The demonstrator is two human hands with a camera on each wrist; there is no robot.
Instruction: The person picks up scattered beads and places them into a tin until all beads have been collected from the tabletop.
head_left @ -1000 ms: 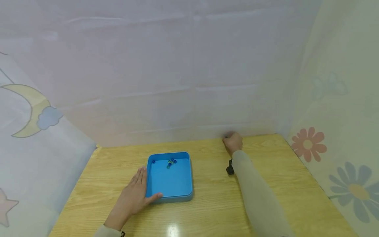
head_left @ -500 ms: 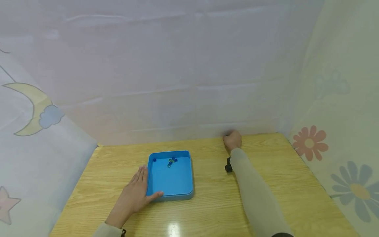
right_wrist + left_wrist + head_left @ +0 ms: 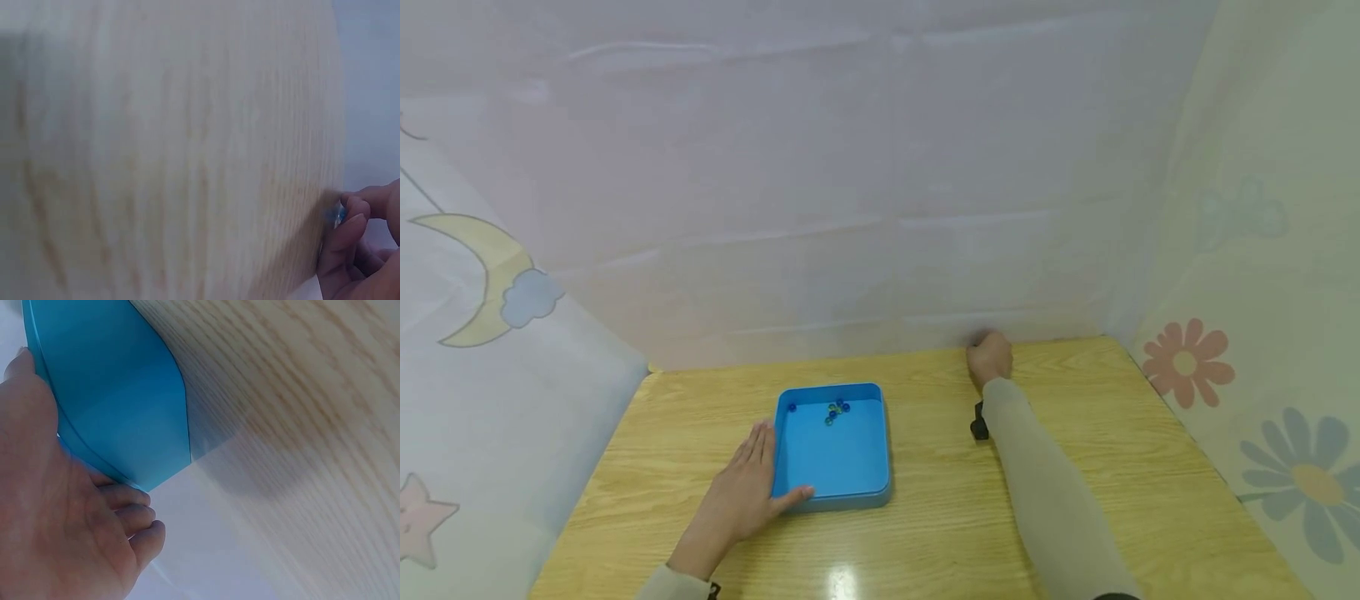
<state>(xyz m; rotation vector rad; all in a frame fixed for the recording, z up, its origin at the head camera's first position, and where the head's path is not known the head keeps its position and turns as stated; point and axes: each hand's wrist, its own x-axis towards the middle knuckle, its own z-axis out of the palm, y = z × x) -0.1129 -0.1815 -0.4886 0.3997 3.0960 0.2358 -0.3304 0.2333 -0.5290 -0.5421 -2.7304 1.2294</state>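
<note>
A square blue tray stands on the wooden table, left of centre in the head view. Several small glass marbles, blue and greenish, lie toward its back; a lone blue marble is in the back left corner. Straight fingers of my left hand rest along the tray's left side, with the thumb across its front rim. At the table's back edge, my right hand pinches a small shiny blue marble between thumb and finger, partly covered by them in the right wrist view.
A pale wrinkled sheet rises right behind the table's back edge. Printed side sheets flank it, with a moon on the left and a red flower on the right. Bare wood lies between tray and right arm.
The dark bit at my right fingertips, visible a second ago in the head view, is now hidden by the hand. Both hands stay nearly in place; the view has shifted slightly.
</note>
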